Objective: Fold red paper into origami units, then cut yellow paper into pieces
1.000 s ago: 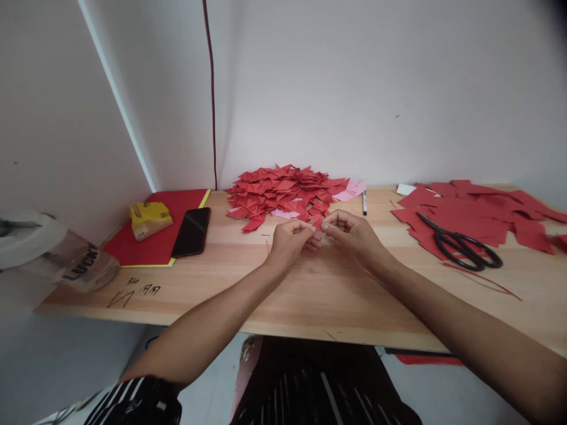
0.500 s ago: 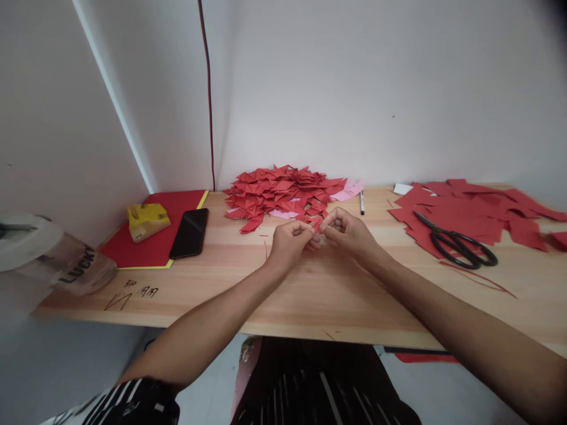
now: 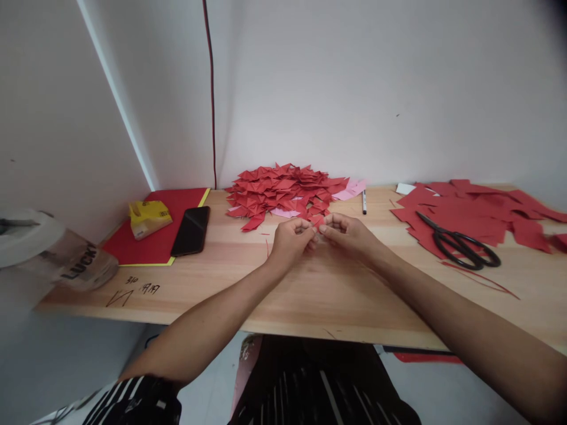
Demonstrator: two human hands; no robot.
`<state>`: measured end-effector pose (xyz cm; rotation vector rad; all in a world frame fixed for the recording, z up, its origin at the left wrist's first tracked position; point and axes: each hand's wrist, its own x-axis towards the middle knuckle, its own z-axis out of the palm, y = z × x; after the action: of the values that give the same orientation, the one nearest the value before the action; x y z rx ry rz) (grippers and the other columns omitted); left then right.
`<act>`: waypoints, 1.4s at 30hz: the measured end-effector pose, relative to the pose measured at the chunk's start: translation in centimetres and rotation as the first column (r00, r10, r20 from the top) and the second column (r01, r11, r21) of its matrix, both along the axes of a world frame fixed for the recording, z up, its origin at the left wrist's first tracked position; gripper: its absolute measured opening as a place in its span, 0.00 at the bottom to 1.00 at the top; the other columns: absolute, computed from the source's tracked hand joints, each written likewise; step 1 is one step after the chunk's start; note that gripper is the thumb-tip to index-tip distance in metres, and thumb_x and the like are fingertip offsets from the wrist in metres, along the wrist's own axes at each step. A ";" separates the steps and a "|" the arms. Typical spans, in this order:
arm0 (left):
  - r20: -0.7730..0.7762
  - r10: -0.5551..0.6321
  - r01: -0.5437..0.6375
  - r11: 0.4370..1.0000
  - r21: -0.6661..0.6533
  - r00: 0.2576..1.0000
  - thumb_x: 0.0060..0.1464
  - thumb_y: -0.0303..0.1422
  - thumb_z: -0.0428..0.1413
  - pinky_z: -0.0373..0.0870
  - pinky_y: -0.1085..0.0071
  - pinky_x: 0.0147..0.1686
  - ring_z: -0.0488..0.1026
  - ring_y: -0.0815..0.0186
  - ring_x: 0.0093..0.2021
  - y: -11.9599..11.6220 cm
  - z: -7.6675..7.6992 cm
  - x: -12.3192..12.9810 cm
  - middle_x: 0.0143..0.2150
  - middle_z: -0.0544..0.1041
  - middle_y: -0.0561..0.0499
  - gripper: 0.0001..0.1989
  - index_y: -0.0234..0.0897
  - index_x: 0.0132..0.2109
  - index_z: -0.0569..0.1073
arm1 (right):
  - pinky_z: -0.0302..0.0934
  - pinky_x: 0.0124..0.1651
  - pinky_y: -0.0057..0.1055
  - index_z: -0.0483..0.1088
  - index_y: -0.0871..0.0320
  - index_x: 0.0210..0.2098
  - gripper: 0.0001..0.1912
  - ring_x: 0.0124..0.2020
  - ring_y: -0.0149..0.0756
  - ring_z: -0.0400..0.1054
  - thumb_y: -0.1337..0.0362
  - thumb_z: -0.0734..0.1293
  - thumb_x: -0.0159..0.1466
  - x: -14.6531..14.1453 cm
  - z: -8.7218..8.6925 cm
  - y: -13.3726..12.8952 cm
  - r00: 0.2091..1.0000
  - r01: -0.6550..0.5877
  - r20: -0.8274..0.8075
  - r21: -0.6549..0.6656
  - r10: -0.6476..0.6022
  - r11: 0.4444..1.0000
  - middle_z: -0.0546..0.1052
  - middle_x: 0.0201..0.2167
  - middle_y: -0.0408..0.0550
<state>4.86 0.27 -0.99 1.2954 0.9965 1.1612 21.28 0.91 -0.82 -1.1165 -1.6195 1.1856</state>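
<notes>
Between my two hands is a small piece of red paper [image 3: 318, 222], mostly covered by fingers. My left hand [image 3: 293, 239] pinches its left side, thumb against forefinger. On the other side my right hand [image 3: 344, 232] grips it the same way. Just behind the hands lies a heap of folded red paper pieces [image 3: 283, 186], with a little pink paper [image 3: 352, 189] showing at its edge. How the held piece is folded cannot be made out.
Black-handled scissors [image 3: 460, 242] rest on cut red paper [image 3: 469, 212] at the right. A marker [image 3: 364, 202] lies near the wall. On the left are a phone [image 3: 190, 231], a yellow packet [image 3: 149, 219] on red sheets [image 3: 128, 251], and a clear cup [image 3: 80, 260].
My hands have drawn slightly closer together, and the right one has tilted lower. More of the red paper shows between the fingertips. The camera view has shifted a little.
</notes>
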 end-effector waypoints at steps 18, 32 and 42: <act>-0.376 -0.061 0.139 0.973 0.185 0.925 0.53 0.31 0.52 0.59 0.75 0.25 0.64 0.70 0.22 -0.1 -0.1 -0.3 0.21 0.70 0.54 0.11 0.37 0.24 0.65 | 0.47 0.22 0.28 0.64 0.57 0.21 0.22 0.18 0.28 0.55 0.49 0.61 0.64 1.2 0.3 -0.1 0.975 -0.052 0.220 0.062 0.037 0.997 0.68 0.17 0.41; -0.242 -0.114 0.136 0.988 0.076 0.964 0.52 0.31 0.53 0.58 0.77 0.20 0.64 0.74 0.17 0.2 -0.1 -0.4 0.18 0.69 0.55 0.12 0.35 0.22 0.66 | 0.51 0.25 0.28 0.63 0.56 0.24 0.18 0.20 0.29 0.58 0.52 0.62 0.65 1.4 -0.1 0.1 0.982 -0.038 0.190 0.106 0.017 0.994 0.67 0.19 0.41; 0.079 -0.072 0.085 0.980 -0.181 0.994 0.53 0.26 0.53 0.58 0.80 0.17 0.67 0.75 0.16 0.0 0.8 -0.7 0.20 0.73 0.53 0.09 0.31 0.25 0.68 | 0.60 0.37 0.32 0.69 0.55 0.42 0.07 0.32 0.34 0.67 0.65 0.63 0.64 1.1 0.5 -0.2 0.937 -0.090 0.342 0.454 -0.079 0.886 0.75 0.36 0.46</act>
<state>4.21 0.30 -0.14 1.1284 0.9673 1.0233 22.40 0.69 -0.30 -1.0404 -2.0431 0.5575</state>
